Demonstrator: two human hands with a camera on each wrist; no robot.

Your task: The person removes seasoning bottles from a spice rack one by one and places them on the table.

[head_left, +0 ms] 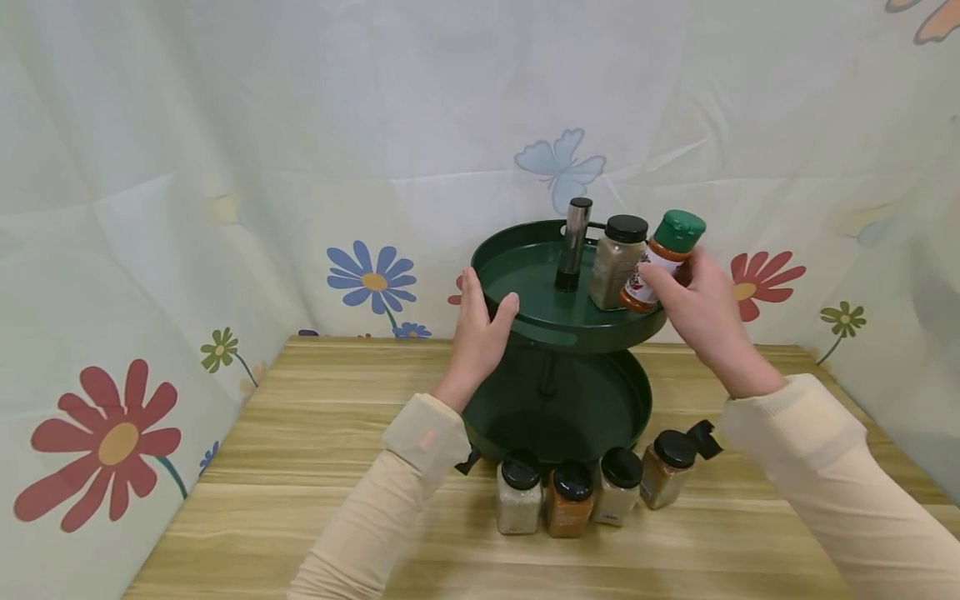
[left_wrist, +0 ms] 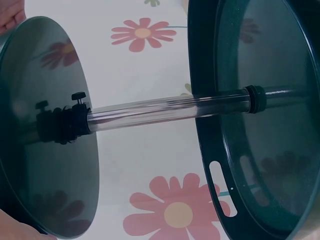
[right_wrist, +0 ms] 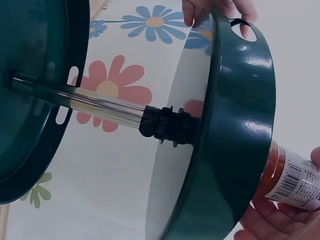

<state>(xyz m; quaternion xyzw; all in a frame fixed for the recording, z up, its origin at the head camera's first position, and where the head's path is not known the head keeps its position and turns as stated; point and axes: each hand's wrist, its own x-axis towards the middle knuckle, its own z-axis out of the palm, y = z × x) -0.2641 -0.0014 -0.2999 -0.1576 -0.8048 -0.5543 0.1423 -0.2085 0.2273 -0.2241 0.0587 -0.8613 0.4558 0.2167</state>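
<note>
My right hand (head_left: 705,308) grips a spice bottle (head_left: 652,271) with a green cap and red-orange contents. The bottle leans over the right side of the upper tray (head_left: 525,275) of a dark green two-tier stand; its barcode label shows in the right wrist view. Whether its base touches the tray floor, I cannot tell. My left hand (head_left: 480,333) rests against the tray's left rim, fingers extended. Beside the held bottle, a black-capped spice jar (head_left: 615,267) stands on the upper tray. A slim silver-and-black cylinder (head_left: 574,246) rises near the tray's middle.
Several black-capped spice jars (head_left: 520,496) stand on the wooden table (head_left: 337,417) before the lower tray (head_left: 555,408). The rightmost jar (head_left: 667,471) has its flip lid raised. A clear post (left_wrist: 160,110) joins both tiers. Flower-printed cloth (head_left: 405,125) hangs behind.
</note>
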